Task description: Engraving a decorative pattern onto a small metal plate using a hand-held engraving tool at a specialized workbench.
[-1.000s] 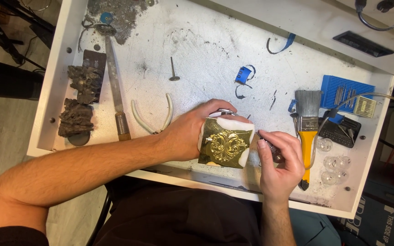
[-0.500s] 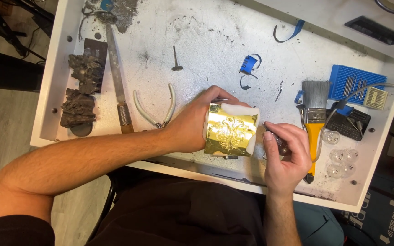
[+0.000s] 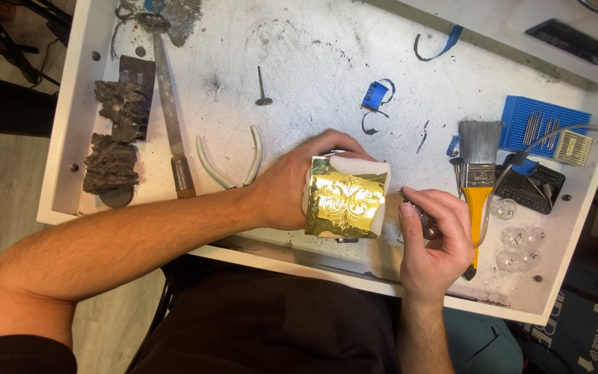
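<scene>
The left hand [image 3: 292, 187] curls its fingers around a white block [image 3: 361, 173] with a shiny gold sheet [image 3: 346, 198] on it. The sheet is nearly square, flat, face up, with a leafy pattern. At 3 o'clock, the right hand [image 3: 434, 239] pinches a small metal tool [image 3: 417, 208]. The white table [image 3: 313, 62] is dusty.

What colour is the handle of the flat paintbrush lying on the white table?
The flat paintbrush's handle is yellow-orange, below a silver metal ferrule; the head view shows it.

Bare forearms, a black short sleeve [image 3: 15, 353] and dark trousers [image 3: 271, 325]
</scene>
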